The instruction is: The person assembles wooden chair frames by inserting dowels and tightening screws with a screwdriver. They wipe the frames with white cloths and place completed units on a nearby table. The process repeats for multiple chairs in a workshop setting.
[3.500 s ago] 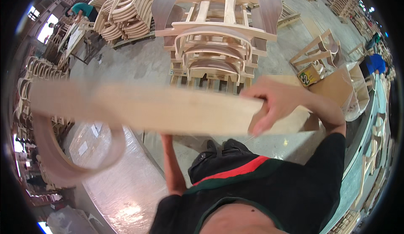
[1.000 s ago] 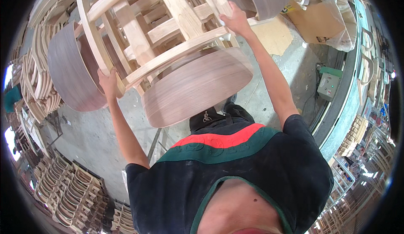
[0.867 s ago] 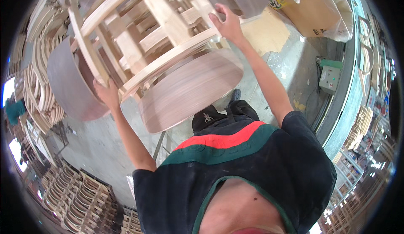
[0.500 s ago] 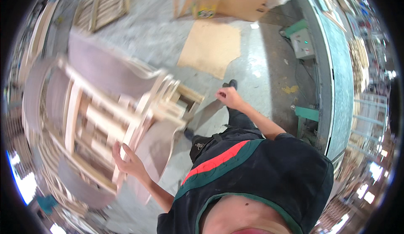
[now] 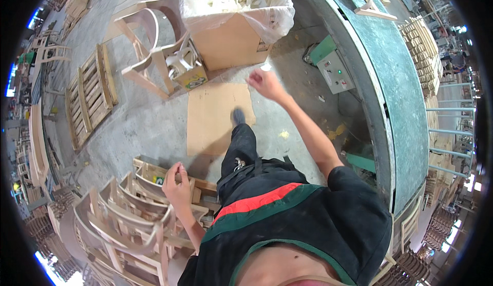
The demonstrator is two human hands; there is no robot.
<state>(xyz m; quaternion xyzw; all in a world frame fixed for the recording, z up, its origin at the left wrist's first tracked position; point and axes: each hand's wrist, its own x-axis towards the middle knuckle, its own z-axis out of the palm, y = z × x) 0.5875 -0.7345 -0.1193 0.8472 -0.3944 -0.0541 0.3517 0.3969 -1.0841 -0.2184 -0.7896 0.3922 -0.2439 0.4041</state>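
My left hand hangs beside a group of pale wooden chair frames with curved backrests, its fingers loosely bent and apart, holding nothing. My right hand is raised ahead of my body with the fingers curled in, and I see nothing in it. Just beyond that hand stands a large cardboard box lined with clear plastic and filled with pale offcuts. One of my shoes rests on a flat cardboard sheet on the floor.
A single chair frame and a small yellow carton of scraps stand left of the large box. A wooden pallet lies farther left. Along my right runs a long green-topped table, with a grey control box below its edge.
I have moved forward and turned left; the large box and cardboard sheet are closer, and the chair frames have dropped toward the lower left. My left hand's fingers are more bent.
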